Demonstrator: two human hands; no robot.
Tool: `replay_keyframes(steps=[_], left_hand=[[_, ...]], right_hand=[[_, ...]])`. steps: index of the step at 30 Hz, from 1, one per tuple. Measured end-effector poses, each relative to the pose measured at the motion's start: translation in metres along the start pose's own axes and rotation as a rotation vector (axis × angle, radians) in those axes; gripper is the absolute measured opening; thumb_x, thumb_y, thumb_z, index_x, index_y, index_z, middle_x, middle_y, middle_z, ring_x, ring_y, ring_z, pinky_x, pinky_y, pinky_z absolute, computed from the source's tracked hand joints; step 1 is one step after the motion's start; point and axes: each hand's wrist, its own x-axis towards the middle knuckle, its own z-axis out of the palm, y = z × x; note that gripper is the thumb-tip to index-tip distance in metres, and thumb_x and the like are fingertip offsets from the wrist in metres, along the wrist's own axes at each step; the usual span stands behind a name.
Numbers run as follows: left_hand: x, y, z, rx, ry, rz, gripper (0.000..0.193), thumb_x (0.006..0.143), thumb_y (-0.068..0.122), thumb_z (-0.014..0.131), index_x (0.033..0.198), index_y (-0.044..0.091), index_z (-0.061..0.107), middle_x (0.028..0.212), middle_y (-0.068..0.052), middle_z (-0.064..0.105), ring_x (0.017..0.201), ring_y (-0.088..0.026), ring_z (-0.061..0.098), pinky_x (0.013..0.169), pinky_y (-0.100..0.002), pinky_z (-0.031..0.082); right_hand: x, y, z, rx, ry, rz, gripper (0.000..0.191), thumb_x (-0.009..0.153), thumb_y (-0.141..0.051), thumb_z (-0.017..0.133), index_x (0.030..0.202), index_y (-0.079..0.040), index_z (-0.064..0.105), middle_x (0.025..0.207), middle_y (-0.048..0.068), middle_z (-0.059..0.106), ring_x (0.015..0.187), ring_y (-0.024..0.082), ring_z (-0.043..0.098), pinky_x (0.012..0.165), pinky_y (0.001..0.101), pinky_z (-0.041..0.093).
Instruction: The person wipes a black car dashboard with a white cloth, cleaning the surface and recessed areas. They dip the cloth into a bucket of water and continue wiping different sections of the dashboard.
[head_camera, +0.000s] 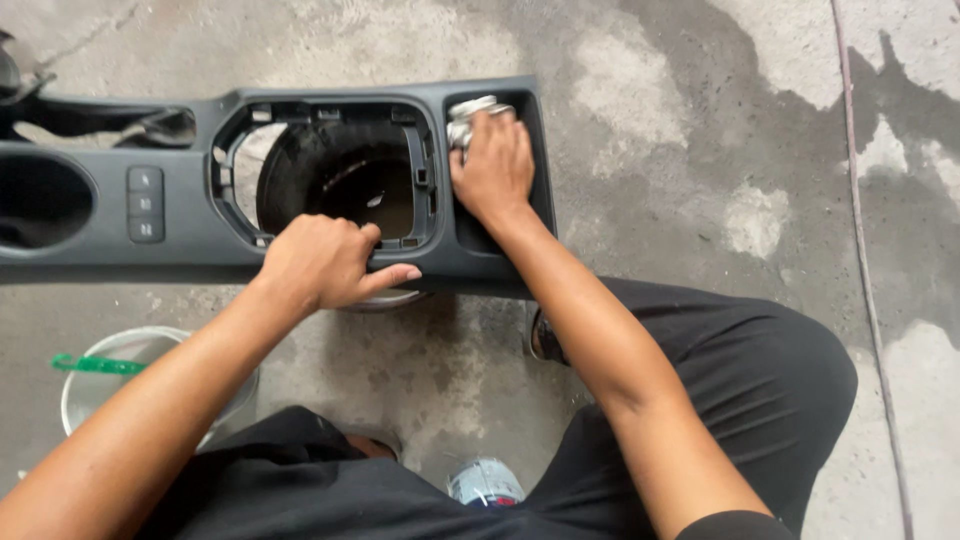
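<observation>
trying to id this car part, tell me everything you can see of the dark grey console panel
The console panel is dark grey moulded plastic, matte and dusty, lying flat on stained concrete floor. Its big middle opening has clip tabs round the rim; the ground shows through. Left of it sit three small buttons and a round cup recess. At the right end is a rectangular pocket, where the right hand presses a grey rag. The left hand grips the opening's near edge.
</observation>
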Motion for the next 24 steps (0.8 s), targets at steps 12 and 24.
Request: replay_keyframes(steps=[12, 24], left_hand=[[-0.003, 0.005, -0.006, 0.024, -0.058, -0.021, 0.077, 0.086, 0.078, 0.050, 0.072, 0.005, 0.071, 0.054, -0.016, 0.064, 0.053, -0.036, 0.066, 0.053, -0.045, 0.054], [-0.016, 0.004, 0.002, 0.005, -0.056, -0.042, 0.076, 0.084, 0.078, 0.053, 0.074, 0.004, 0.066, 0.056, -0.016, 0.065, 0.054, -0.038, 0.066, 0.052, -0.047, 0.054]], right_hand=[[-0.001, 0.011, 0.005, 0.614, -0.261, -0.121, 0.048, 0.088, -0.016, 0.066, 0.134, -0.003, 0.064, 0.146, 0.021, 0.057, 0.140, 0.038, 0.048, 0.116, 0.0419, 0.041], [-0.010, -0.025, -0.012, -0.189, -0.359, 0.108, 0.080, 0.096, -0.053, 0.051, 0.143, 0.011, 0.044, 0.148, 0.026, 0.046, 0.143, 0.040, 0.032, 0.114, 0.0491, 0.025]])
